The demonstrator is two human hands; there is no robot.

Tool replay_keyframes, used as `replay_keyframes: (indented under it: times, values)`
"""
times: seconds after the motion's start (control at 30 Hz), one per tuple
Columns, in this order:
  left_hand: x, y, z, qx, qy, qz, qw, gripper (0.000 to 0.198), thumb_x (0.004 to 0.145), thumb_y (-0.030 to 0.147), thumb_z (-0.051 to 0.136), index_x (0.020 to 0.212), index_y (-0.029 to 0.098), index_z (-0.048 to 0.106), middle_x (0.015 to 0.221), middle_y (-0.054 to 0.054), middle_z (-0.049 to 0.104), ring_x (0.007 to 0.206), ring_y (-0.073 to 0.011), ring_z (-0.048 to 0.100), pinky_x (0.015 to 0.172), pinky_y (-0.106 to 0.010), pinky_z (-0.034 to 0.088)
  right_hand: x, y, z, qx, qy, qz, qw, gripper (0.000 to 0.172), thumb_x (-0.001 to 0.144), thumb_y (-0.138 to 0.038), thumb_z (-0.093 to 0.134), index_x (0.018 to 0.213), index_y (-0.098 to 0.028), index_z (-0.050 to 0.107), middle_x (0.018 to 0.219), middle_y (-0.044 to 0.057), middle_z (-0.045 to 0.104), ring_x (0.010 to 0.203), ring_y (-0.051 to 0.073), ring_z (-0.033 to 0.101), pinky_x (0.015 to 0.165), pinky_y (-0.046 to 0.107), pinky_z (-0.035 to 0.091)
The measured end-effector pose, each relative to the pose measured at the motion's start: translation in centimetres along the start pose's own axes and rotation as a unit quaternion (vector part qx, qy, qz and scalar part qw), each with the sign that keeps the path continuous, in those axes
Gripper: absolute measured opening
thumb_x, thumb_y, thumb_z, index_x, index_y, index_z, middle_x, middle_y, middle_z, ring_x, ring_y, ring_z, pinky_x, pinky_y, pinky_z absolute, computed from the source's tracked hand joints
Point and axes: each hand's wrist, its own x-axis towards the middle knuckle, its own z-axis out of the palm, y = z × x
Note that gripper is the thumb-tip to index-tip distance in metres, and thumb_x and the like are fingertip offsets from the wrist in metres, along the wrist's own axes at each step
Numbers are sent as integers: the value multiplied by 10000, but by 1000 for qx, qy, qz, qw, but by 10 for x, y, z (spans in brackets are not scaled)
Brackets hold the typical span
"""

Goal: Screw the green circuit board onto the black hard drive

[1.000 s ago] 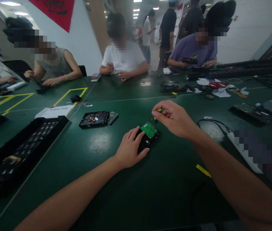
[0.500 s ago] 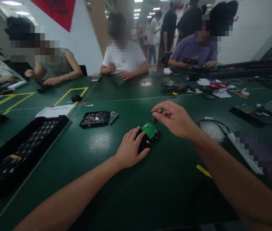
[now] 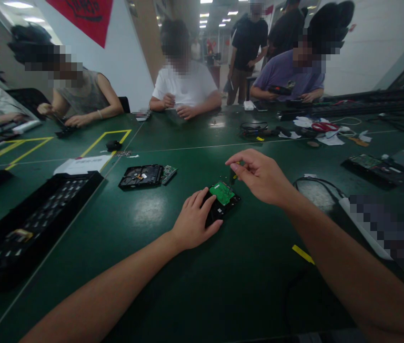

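Observation:
A black hard drive (image 3: 218, 210) lies on the green table with its green circuit board (image 3: 222, 193) facing up. My left hand (image 3: 196, 220) grips the drive from its left side, fingers over the top and thumb along the near edge. Between the fingertips of my right hand (image 3: 259, 177) is a small screwdriver (image 3: 233, 176) with a dark and yellow handle, held nearly upright. Its thin shaft reaches down to the right part of the board; the exact contact at the tip is too small to make out. Tiny screws seem to lie just behind the drive.
Left of the drive lie another opened drive (image 3: 141, 176) and a loose circuit board (image 3: 168, 174). A long black tray (image 3: 37, 219) is at far left. At right are a cable, a white power strip (image 3: 362, 228) and another drive (image 3: 371, 170). Several people sit across the table.
My right fingers have shifted slightly around the screwdriver handle, and the handle shows a different side. My left hand and the drive stay put. In the background, standing people have moved.

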Motion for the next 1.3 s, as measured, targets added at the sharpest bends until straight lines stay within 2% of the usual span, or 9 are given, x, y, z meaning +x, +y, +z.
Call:
replay_keyframes:
  times: [0.13, 0.3, 0.47, 0.53, 0.67, 0.83, 1.0, 1.13, 1.3]
  values:
    - [0, -1, 1, -8, 5, 1, 1000, 701, 956, 546, 612, 1551, 215, 442, 1676, -169, 335, 1518, -394, 359, 1217, -612, 352, -1, 0, 0, 17, 9, 21, 1000, 201, 990, -337, 605, 1158, -258, 684, 1110, 56, 713, 758, 173, 640, 680, 312, 491]
    - [-1, -1, 2, -10, 5, 1, 1000, 714, 953, 551, 616, 1560, 223, 431, 1676, -167, 335, 1517, -399, 358, 1212, -624, 352, -1, 0, 1, 22, 29, 52, 998, 245, 911, -406, 729, 1056, -229, 644, 974, 40, 718, 683, 160, 633, 629, 303, 478]
    - [0, 0, 1, 2, 0, 2, 1000, 707, 962, 552, 603, 1547, 190, 442, 1669, -191, 335, 1515, -393, 359, 1215, -608, 352, -1, 0, 1, 53, 0, 70, 996, 212, 978, -347, 615, 1144, -219, 649, 816, 16, 685, 619, 151, 636, 612, 301, 495]
    - [0, -1, 1, 3, 4, 5, 1000, 707, 961, 555, 601, 1548, 194, 441, 1668, -190, 337, 1513, -394, 361, 1212, -612, 354, -1, 0, 2, 58, 2, 65, 996, 218, 990, -348, 591, 1156, -225, 661, 870, 31, 693, 635, 149, 635, 614, 300, 503]
    - [0, -3, 3, -1, 8, 6, 1000, 717, 956, 566, 606, 1554, 211, 433, 1670, -179, 339, 1514, -397, 361, 1207, -622, 358, 0, 2, 3, 17, 14, 30, 999, 183, 974, -391, 633, 1046, -249, 723, 1075, 55, 688, 727, 150, 627, 652, 301, 497]
    - [-1, -2, 2, -3, 10, 3, 1000, 710, 956, 561, 607, 1554, 218, 437, 1671, -170, 341, 1516, -396, 359, 1212, -618, 357, -1, 2, 2, 47, 20, 50, 997, 215, 950, -378, 684, 1122, -249, 683, 1061, 39, 714, 674, 142, 628, 635, 301, 490]
    - [-1, -1, 1, 5, 5, 5, 1000, 708, 960, 559, 604, 1546, 196, 442, 1667, -188, 342, 1512, -394, 365, 1215, -611, 356, -1, 3, 3, 49, 27, 72, 996, 196, 969, -326, 642, 1141, -234, 668, 886, 29, 694, 687, 172, 649, 662, 325, 508]
    - [0, -1, 1, 7, 5, 3, 1000, 716, 957, 557, 608, 1551, 195, 435, 1672, -188, 332, 1516, -396, 356, 1210, -612, 361, 0, 4, 4, 15, 41, 30, 999, 143, 951, -342, 667, 1060, -259, 707, 1081, 58, 695, 755, 177, 626, 688, 335, 509]
    - [0, -1, 0, 11, -1, 3, 1000, 712, 963, 563, 597, 1552, 198, 435, 1667, -185, 341, 1515, -393, 359, 1212, -607, 360, 0, 3, 1, 17, 24, 34, 999, 219, 930, -329, 689, 1135, -253, 687, 1074, 46, 704, 720, 158, 615, 683, 319, 493]
